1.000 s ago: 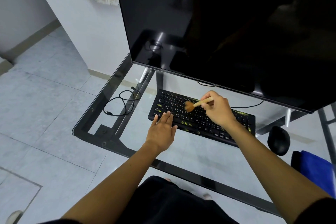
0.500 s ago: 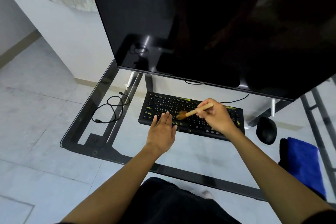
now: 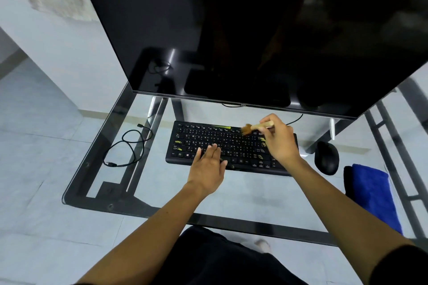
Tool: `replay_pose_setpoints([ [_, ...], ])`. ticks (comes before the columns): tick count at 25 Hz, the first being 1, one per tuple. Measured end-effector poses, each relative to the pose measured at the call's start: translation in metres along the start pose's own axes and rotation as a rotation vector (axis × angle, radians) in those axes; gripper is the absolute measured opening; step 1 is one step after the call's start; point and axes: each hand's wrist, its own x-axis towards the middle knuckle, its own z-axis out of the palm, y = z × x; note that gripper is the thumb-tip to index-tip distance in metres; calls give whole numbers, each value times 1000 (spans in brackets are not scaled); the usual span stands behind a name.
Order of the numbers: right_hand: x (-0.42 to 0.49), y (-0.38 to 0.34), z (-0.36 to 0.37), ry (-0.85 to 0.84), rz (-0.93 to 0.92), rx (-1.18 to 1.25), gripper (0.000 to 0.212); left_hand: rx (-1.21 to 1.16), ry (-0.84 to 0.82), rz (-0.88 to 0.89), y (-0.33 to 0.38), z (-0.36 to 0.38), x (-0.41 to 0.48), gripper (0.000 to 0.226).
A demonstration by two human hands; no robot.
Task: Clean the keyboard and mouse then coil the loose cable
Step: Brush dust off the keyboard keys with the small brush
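Observation:
A black keyboard (image 3: 203, 139) with yellow-green marks lies on the glass desk (image 3: 148, 183) under the monitor. My left hand (image 3: 207, 166) rests flat, fingers straight, on the keyboard's front edge. My right hand (image 3: 280, 139) grips a small wooden brush (image 3: 252, 127) whose brown bristles touch the top key rows at the right. A black mouse (image 3: 326, 157) sits to the right of the keyboard. A loose black cable (image 3: 129, 146) lies in open loops on the glass at the left.
A large dark monitor (image 3: 254, 30) overhangs the back of the desk. A folded blue cloth (image 3: 372, 192) lies at the desk's right edge, beside the mouse. A thin cable (image 3: 294, 120) runs from behind the keyboard. A tiled floor shows through the glass.
My right hand has carried the brush from the keyboard's middle up and right to the top rows. My left hand has stayed on the front edge. The camera tilted.

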Motion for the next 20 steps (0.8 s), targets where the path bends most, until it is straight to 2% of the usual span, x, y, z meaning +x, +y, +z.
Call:
replay_pose_setpoints([
  [2,2,-1,-3,-8,-28,73,6,3,-5,3,0,1,0,55],
  [5,2,-2,-3,-270,-24,73,10,9,2,10,-1,3,1,55],
  [6,2,-2,-3,-249,-17,28,9,6,2,12,-1,2,2,55],
  [9,3,-1,-10,-24,23,-19,8,-38,22,27,2,-1,3,54],
  [11,2,-4,-13,-50,-7,-32,8,-176,80,57,8,-9,7,51],
  [16,-2,-17,-13,-86,-47,-1,14,-730,273,88,32,-45,33,39],
  [18,-6,-21,-13,-76,-64,35,13,-832,291,99,39,-57,42,38],
  [20,-8,-25,-15,-36,-70,81,9,-844,239,109,42,-64,51,37],
])
